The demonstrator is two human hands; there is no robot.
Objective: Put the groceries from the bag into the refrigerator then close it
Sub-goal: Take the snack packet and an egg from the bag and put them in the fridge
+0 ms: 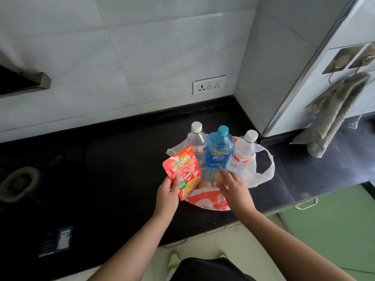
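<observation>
Left grip [168, 191] pinches the red snack pouch [182, 171]; right grip [233, 187] curls on 1 egg [218, 177].

The white and red plastic bag [211, 199] lay on the black stone counter [121, 179]. The left hand [168, 194] held the red foil snack pouch [183, 171] at the bag's left edge. Right of that grip, the right hand [233, 188] reached into the bag at a brown egg [217, 177]; a second brown egg [204, 183] lay between the hands. Behind them stood three bottles: the clear plastic bottle [196, 141], the blue plastic bottle [219, 149], then the clear red-labelled bottle [243, 153].

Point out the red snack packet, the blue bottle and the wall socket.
red snack packet [183, 171], head view, printed front.
blue bottle [219, 149], head view, label area.
wall socket [209, 84], head view, middle of faceplate.
</observation>
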